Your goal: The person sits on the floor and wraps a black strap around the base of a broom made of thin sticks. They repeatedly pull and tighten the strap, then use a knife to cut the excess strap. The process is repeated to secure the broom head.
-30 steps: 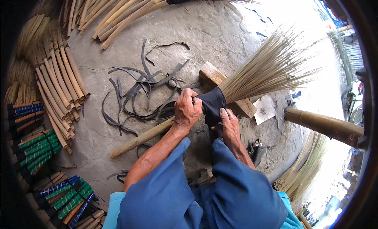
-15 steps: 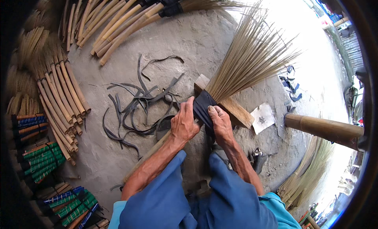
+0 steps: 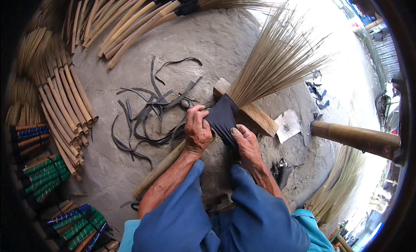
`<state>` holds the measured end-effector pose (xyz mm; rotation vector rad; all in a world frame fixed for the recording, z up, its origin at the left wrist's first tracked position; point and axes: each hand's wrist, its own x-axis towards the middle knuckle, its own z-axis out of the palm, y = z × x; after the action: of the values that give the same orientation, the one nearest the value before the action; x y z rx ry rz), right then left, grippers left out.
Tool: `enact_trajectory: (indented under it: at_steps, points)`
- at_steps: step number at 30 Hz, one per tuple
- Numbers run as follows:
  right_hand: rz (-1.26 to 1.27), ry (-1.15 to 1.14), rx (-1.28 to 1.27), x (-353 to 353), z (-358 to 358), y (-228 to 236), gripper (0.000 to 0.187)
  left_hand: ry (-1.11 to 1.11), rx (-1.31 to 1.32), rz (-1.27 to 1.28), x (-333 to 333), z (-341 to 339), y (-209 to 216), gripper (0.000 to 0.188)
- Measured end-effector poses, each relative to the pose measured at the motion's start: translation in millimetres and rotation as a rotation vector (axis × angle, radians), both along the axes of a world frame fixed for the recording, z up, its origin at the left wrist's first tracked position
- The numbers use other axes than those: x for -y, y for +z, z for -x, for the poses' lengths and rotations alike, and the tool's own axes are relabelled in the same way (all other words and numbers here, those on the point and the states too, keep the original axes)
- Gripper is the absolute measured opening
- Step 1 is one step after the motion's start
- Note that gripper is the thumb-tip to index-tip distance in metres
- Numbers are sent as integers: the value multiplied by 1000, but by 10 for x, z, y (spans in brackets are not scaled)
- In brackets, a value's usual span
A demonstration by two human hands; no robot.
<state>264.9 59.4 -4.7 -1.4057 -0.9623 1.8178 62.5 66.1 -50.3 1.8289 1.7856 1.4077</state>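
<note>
A broom with stiff straw bristles [image 3: 277,57] lies slantwise in front of me, bristles toward the far right. Its bamboo handle [image 3: 162,169] runs down to the lower left, passing under my left forearm. Around the base of the bristles is a stretchy black sleeve [image 3: 222,115], pulled wide and taut. My left hand [image 3: 198,130] is closed on the sleeve's left edge, beside the handle. On the sleeve's lower right side, my right hand [image 3: 246,143] pinches it between thumb and fingers. The sleeve's lower end hangs between my hands, partly hidden.
Beneath the broom's neck sits a wooden block [image 3: 255,117], with a pale scrap [image 3: 287,125] beside it. Loose black strips [image 3: 151,109] lie on the ground at left. Bundled brooms [image 3: 71,100] line the left side. A bamboo post [image 3: 353,136] juts in from the right.
The black sleeve has been stretched wider. My left hand has shifted a little left, away from the bristle base, while my right hand keeps its pinch slightly lower.
</note>
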Motion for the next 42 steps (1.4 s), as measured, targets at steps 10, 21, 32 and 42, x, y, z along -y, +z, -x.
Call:
enact_trajectory:
  at_steps: [10, 21, 32, 42]
  points:
    - [-437, -81, 361, -84, -151, -349, 30, -24, 64, 44, 100, -22, 23, 21]
    - [-319, 18, 225, -526, 322, -465, 35, -10, 78, 300, -139, 223, 238, 44]
    - [-183, -110, 158, -353, 115, -423, 37, -16, -62, 669, -60, -34, 166, 75]
    - [71, -26, -96, -94, -33, 215, 30, -108, -81, 423, 40, -87, 236, 86]
